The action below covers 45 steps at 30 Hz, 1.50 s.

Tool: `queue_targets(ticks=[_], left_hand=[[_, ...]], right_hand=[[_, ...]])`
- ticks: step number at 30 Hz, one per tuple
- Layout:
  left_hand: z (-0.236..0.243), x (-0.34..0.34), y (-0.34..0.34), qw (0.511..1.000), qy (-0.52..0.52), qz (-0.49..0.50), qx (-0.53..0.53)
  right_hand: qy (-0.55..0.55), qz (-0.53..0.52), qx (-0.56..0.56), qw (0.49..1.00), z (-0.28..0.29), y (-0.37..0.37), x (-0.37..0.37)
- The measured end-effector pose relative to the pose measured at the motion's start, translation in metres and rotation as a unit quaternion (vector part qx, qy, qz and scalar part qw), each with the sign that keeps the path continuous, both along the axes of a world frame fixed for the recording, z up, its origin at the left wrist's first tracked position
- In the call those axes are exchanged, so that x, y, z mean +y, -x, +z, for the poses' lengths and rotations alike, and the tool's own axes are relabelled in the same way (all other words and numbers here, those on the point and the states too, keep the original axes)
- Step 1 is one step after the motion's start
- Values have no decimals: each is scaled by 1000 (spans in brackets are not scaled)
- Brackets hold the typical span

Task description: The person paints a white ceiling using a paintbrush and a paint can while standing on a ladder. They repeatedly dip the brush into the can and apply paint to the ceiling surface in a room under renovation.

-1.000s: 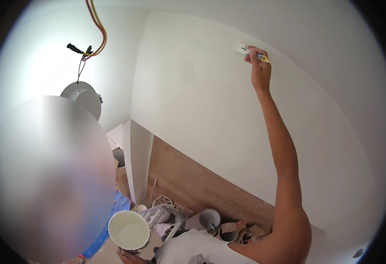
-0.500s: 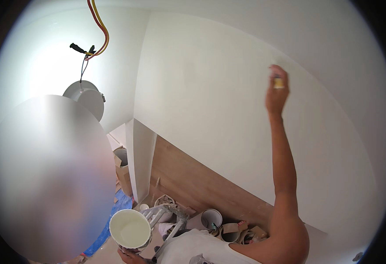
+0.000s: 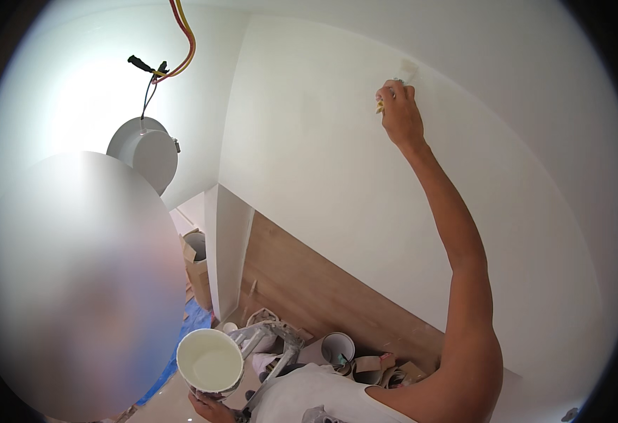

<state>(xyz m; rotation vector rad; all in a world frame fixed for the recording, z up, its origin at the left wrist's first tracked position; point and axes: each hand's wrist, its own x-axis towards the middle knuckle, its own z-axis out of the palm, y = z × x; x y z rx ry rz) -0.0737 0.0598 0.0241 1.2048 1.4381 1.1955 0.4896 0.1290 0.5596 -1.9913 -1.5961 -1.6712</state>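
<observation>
My right hand (image 3: 402,120), raised at the end of a stretched arm, is closed round a paintbrush (image 3: 408,70). Its pale bristles meet the off-white wall (image 3: 309,155) close to the curved line where that wall meets the ceiling. A bit of yellow on the handle shows beside the fingers. Low in the picture, my left hand (image 3: 210,407) supports a round bucket (image 3: 210,339) from beneath and holds it upright. Pale paint (image 3: 212,370) lies inside it. Most of the left fingers are hidden under the bucket.
A round grey light fitting (image 3: 143,155) hangs from wires (image 3: 190,44) at upper left. A stepladder (image 3: 281,345) stands beside the bucket. Below are a white tub (image 3: 337,347), cardboard pieces (image 3: 367,364) and blue sheeting (image 3: 193,326). A large blurred oval covers the left.
My right hand has swung up and to the left, bringing the brush to the wall near the ceiling line. The bucket in my left hand has shifted only slightly in view.
</observation>
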Motion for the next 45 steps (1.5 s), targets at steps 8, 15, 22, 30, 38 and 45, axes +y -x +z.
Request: queue_targets(ticks=[8,15,22,30,38,45], left_hand=[[15,-5,-1,1000,11,-1,-12],[18,-3,3,999,26,-20,2],[-13,0,9,999,-1,-6,54],[12,0,7,1000,24,-9,1],[21,0,9,999,35,-8,-9],[34,-5,6,999,-14,0,29]], right_hand=[[3,10,41,999,20,13,-5],[-28,-36,57,997,31,22,-1],[-42,-55,91,993,37,31,-6],[-54,-62,86,993,37,31,-25],[-90,-69,102,988,33,37,-59],[-20,-5,75,997,4,52,-26]])
